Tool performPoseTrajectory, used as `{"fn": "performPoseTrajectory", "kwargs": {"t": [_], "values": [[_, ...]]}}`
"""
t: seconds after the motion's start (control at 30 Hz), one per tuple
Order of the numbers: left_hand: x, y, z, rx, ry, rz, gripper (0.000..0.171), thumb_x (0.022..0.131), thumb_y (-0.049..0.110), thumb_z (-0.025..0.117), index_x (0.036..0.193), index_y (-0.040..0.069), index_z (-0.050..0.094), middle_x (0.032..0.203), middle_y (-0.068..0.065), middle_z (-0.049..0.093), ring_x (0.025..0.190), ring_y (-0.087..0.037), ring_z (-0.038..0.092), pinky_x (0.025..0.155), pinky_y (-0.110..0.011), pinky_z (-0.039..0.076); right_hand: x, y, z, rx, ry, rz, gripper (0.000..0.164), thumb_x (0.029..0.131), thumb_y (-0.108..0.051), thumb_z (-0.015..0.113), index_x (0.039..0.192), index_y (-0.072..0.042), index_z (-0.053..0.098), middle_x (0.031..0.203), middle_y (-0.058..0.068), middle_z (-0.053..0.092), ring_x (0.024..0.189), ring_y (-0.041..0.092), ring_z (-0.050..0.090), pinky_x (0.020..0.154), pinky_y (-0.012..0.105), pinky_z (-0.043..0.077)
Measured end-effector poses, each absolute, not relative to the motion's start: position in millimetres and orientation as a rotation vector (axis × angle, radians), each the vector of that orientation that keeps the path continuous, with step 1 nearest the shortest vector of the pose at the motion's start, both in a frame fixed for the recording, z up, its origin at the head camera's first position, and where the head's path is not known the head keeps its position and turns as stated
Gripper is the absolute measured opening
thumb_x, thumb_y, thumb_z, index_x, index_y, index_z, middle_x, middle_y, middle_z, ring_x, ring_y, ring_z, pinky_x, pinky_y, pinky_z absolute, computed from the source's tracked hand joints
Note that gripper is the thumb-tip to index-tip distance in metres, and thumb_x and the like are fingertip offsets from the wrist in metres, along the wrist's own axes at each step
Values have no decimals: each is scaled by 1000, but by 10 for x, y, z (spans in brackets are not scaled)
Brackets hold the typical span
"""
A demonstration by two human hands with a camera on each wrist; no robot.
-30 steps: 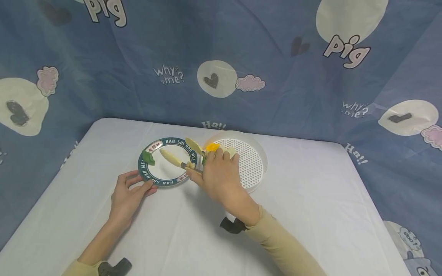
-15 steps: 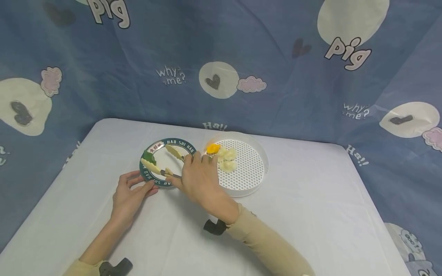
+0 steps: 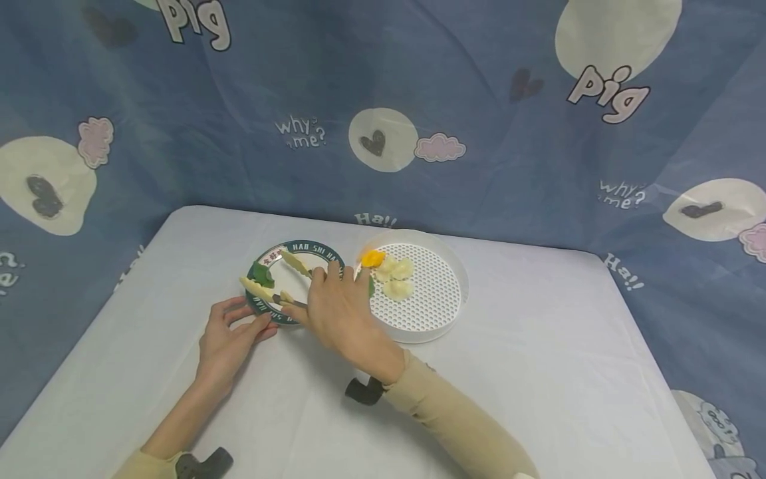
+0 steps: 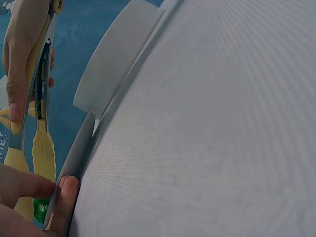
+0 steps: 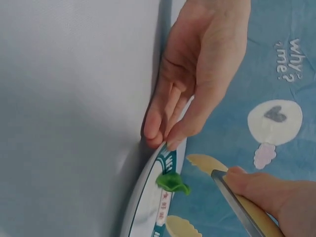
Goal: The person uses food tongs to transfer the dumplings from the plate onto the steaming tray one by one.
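My left hand (image 3: 224, 346) pinches the near-left rim of a white plate with a dark green lettered border (image 3: 326, 253); in the left wrist view its thumb and fingers sit on either side of the plate edge (image 4: 79, 143). My right hand (image 3: 347, 316) grips tongs (image 3: 258, 290) with metal arms and yellow scalloped tips, held over the plate. The tips are spread apart, one to each side of a crumpled green leaf-like piece (image 3: 262, 274) on the plate's left part. In the right wrist view, the green piece (image 5: 173, 182) lies between the tips, apart from both.
Right beside the plate stands a round white tray (image 3: 463, 286) with a perforated base. Several pale dumpling-like pieces (image 3: 397, 289), a yellow piece (image 3: 373, 258) and a partly hidden green piece (image 3: 371, 287) lie in it. A white cloth (image 3: 538, 372) covers the table; a blue printed curtain (image 3: 479, 66) hangs behind.
My right hand has moved left with the tongs, from the tray's left side to over the plate, uncovering the pale pieces. The tong tips now flank the green piece. My left hand keeps the rim.
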State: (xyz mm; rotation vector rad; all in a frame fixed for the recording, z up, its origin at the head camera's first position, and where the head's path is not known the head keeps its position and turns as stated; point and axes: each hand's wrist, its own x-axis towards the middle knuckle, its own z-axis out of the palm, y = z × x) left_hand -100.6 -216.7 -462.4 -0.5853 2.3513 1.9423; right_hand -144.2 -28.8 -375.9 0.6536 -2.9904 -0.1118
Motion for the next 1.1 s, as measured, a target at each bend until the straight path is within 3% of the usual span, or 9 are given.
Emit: {"fn": "performPoseTrajectory", "kwargs": {"t": [0.37,0.67,0.83,1.1], "values": [[-1012,-2188,-4639,-572,2321,1963,84,107,16,67,170,6,13,166,-25,39,83,10,74,90,-13,70,-1454,-386,-3814,652,-2997,-138,76,101,-81,46,127,-12,65,119,6,69,105,26,67,99,47,59],[-1002,-2175,-4623,-570,2350,1959,81,107,18,68,169,5,17,162,-24,42,82,9,74,89,-16,71,-1478,-423,-3964,712,-2958,-109,50,106,-62,57,119,-14,64,111,2,71,103,24,70,88,40,63],[-1004,-2167,-4611,-564,2349,1977,80,107,15,67,168,4,17,161,-25,42,82,9,74,89,-16,71,-1483,-418,-3961,710,-2931,-107,49,105,-63,58,116,-15,64,107,1,70,99,23,70,81,37,60],[-998,-2163,-4603,-572,2364,1940,81,107,17,67,169,4,16,161,-25,43,83,10,74,90,-15,70,-1478,-417,-3960,707,-2951,-112,49,106,-63,57,116,-15,64,109,3,71,100,23,70,82,38,62]]}}
